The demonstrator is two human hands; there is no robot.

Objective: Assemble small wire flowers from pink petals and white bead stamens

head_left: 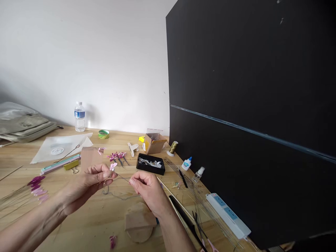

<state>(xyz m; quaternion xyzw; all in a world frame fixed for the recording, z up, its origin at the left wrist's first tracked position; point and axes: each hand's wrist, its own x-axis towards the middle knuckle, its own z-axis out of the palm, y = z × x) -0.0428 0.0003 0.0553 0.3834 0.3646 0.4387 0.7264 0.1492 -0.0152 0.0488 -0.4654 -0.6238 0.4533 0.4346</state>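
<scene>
Between the thumb and fingers of my left hand is a small pale pink flower, with its petals above the fingertips. A grey thread runs from the flower to my right hand, whose thumb and index finger are pinched on it. More thread hangs in a loose curve below both hands. Beyond them on the table lie several magenta and pink flowers with dark stems. A round wooden piece is below my right hand, and a magenta scrap lies near the front edge.
Loose petals on wires lie at left. A black tray of metal parts, a cardboard box and a thread spool stand behind. At right are a glue bottle, black comb, scissors and power strip.
</scene>
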